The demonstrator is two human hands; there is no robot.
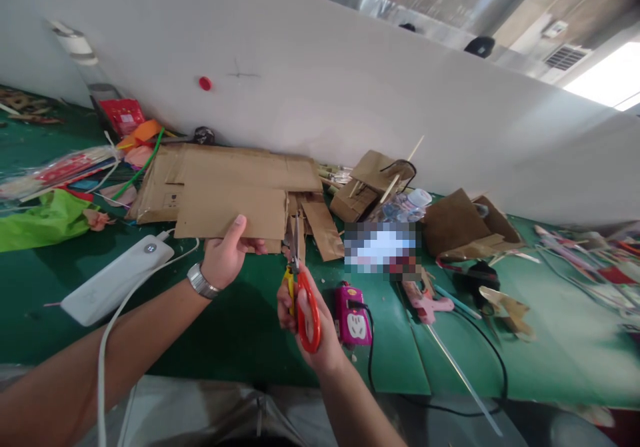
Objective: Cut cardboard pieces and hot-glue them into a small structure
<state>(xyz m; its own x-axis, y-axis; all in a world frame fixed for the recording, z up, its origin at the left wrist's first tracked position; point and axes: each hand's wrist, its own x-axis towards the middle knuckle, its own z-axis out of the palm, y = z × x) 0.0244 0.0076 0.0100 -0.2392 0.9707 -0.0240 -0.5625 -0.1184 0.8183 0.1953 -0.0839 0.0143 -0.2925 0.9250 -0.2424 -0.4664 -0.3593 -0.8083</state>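
Observation:
My left hand (227, 255), with a metal watch on the wrist, grips the lower edge of a flat piece of brown cardboard (230, 210) and holds it above the green table (240, 320). My right hand (305, 324) is closed round the orange and yellow handles of a pair of scissors (299, 280). The blades point up and meet the right edge of the held cardboard, next to a narrow cardboard strip.
More flattened cardboard (235, 167) lies behind, against a white partition wall. A white power strip (117, 277) with its cable sits at left, a pink socket adapter (353, 314) and pink glue gun (425, 300) at right. Cardboard scraps, sticks and plastic bags litter both sides.

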